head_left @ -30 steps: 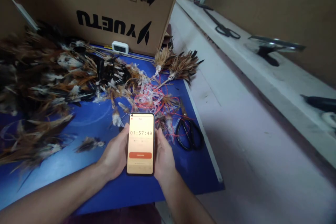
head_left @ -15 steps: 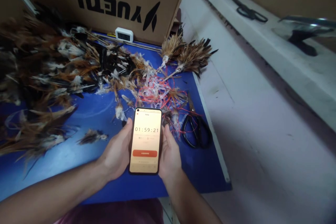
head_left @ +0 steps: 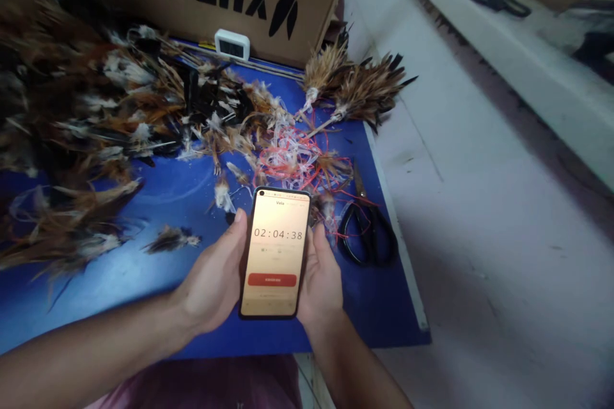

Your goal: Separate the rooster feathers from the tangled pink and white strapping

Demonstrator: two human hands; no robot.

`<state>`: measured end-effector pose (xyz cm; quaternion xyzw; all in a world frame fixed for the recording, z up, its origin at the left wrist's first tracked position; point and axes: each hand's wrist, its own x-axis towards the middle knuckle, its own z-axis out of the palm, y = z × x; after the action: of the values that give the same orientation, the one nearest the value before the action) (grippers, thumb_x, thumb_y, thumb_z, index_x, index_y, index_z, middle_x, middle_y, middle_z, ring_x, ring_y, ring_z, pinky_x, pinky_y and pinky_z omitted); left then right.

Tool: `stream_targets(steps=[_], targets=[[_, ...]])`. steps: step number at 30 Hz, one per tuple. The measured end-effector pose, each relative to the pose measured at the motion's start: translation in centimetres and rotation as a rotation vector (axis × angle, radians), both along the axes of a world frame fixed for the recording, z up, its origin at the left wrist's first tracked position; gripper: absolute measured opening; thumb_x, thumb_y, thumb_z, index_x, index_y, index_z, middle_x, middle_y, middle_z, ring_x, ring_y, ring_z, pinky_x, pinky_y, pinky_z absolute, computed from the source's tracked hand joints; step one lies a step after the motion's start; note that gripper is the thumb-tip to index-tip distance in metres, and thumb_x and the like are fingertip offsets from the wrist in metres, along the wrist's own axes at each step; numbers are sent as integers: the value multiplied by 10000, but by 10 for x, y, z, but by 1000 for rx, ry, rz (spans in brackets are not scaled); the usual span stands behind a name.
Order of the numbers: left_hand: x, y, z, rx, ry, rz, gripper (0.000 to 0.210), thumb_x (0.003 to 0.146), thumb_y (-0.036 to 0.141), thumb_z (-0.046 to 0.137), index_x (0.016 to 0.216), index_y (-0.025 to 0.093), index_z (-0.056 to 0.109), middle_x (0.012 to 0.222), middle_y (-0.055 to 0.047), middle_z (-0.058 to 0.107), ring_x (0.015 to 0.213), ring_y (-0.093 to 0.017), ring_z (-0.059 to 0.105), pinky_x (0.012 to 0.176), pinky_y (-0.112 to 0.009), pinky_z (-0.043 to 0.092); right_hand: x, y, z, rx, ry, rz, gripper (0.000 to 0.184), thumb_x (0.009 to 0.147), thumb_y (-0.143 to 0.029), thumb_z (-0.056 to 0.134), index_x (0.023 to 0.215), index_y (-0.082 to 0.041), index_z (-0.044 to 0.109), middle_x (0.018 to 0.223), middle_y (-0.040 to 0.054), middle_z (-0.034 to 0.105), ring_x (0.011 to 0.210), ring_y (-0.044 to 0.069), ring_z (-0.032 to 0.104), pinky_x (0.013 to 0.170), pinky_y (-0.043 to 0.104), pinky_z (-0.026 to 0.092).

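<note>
A smartphone (head_left: 273,255) is held upright between my two hands, its lit screen facing me and reading 02:04:38. My left hand (head_left: 215,278) grips its left edge, thumb along the side. Around the right edge wraps my right hand (head_left: 323,278); some fingers of both hands are hidden behind the phone. Just beyond the phone lies a tangle of pink and white plastic string (head_left: 290,156). Black-handled scissors (head_left: 367,233) rest right of my right hand. A small loose feather tuft (head_left: 173,238) lies left of my left hand.
A large heap of brown, black and white feathers (head_left: 129,102) covers the left of the blue table (head_left: 374,307). Two feather dusters (head_left: 369,92) lie at the back right. Behind stand a white digital device (head_left: 232,45) and a cardboard box (head_left: 220,3). A wall (head_left: 480,204) borders the right.
The phone and both hands appear slightly further right, and the view has shifted a little. The timer on the screen went from 01:59:21 to 02:04:38. Both hands keep their hold.
</note>
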<state>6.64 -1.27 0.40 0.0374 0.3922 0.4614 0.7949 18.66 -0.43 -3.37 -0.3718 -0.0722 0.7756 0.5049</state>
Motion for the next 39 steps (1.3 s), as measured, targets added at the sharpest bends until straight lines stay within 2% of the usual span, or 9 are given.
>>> stream_targets(steps=[9, 16, 26, 33, 36, 39], targets=[[0, -1, 4, -26, -65, -37, 525, 898, 554, 429, 1236, 206, 632, 1217, -85, 675, 1298, -335, 463, 1073, -484, 364, 3, -4, -1, -82, -41, 7, 342, 792, -525, 610, 972, -252, 709, 903, 19, 745, 1063, 288, 648, 921, 464, 510], [-1, -4, 4, 14, -120, -51, 521, 876, 563, 475, 1222, 213, 645, 1210, -80, 680, 1307, -342, 449, 1084, -496, 354, 4, -5, 1, -58, -60, 33, 377, 767, -568, 604, 956, -256, 698, 890, 24, 740, 1074, 299, 637, 905, 478, 515], [0, 1, 15, -130, -62, -10, 527, 942, 526, 335, 1218, 210, 653, 1093, -85, 725, 1228, -338, 536, 998, -495, 443, 7, -9, 3, 5, -77, 43, 472, 733, -667, 609, 934, -250, 698, 924, 29, 733, 1057, 295, 639, 884, 451, 518], [-4, -1, 14, -99, -45, -18, 548, 944, 514, 318, 1189, 171, 668, 1056, -109, 731, 1126, -345, 609, 946, -459, 489, 24, -41, -4, 6, -45, 84, 523, 770, -651, 598, 1097, -250, 672, 1017, 65, 715, 1069, 288, 625, 891, 433, 499], [-5, -2, 15, -109, -33, -8, 551, 937, 520, 321, 1199, 179, 665, 1046, -113, 732, 1061, -353, 641, 892, -460, 518, 32, -60, -4, 26, -45, 137, 553, 747, -632, 641, 1107, -212, 671, 1017, 103, 706, 1034, 296, 627, 886, 444, 490], [-7, -3, 16, -124, -13, -38, 582, 932, 542, 294, 1230, 187, 646, 1015, -120, 734, 944, -353, 681, 792, -461, 553, 36, -74, -2, 86, -128, 170, 565, 731, -606, 676, 1070, -154, 690, 956, 137, 708, 923, 299, 646, 812, 443, 507]])
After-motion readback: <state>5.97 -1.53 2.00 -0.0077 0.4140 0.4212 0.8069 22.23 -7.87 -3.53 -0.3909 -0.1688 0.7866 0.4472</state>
